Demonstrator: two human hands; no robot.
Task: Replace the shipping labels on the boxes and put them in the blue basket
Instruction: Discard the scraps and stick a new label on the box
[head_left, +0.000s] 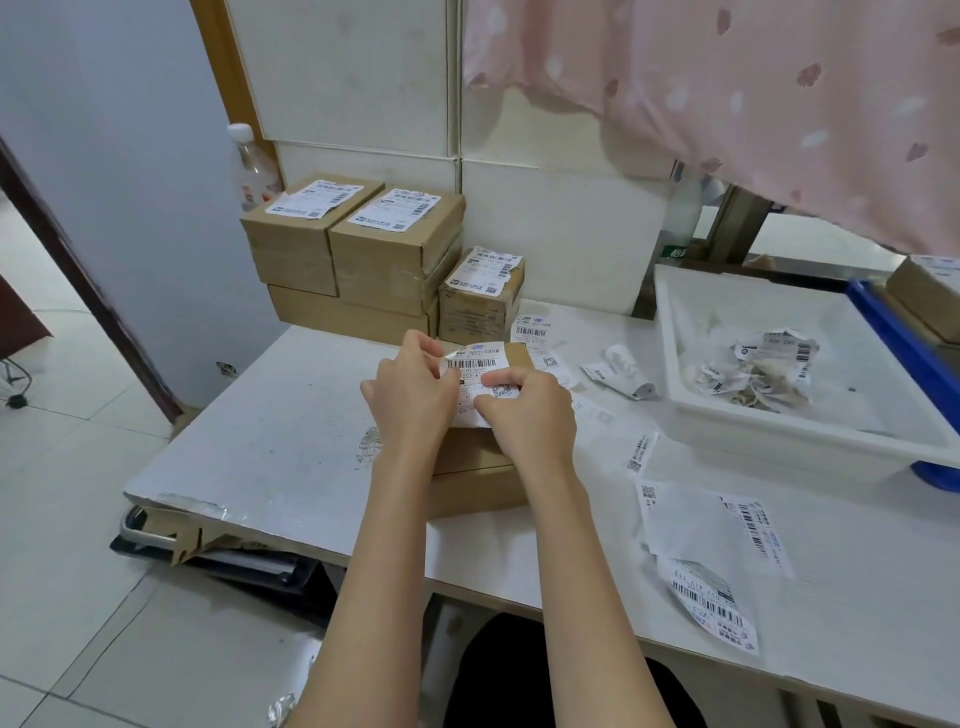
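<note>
The person's left hand (410, 387) and right hand (524, 410) are pinching a label (475, 366) with their fingers on the box (480, 467) lying on the tabletop (270, 415). It seems they are peeling it; the next move is needing a steady pull.

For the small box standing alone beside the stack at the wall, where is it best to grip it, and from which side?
Probably grip the small box across its two cardboard side faces, coming from the front right. The stack of boxes stands close on its left and the wall behind, so those sides are blocked. Avoid the label on top, whose torn edge overhangs the right side.
</note>
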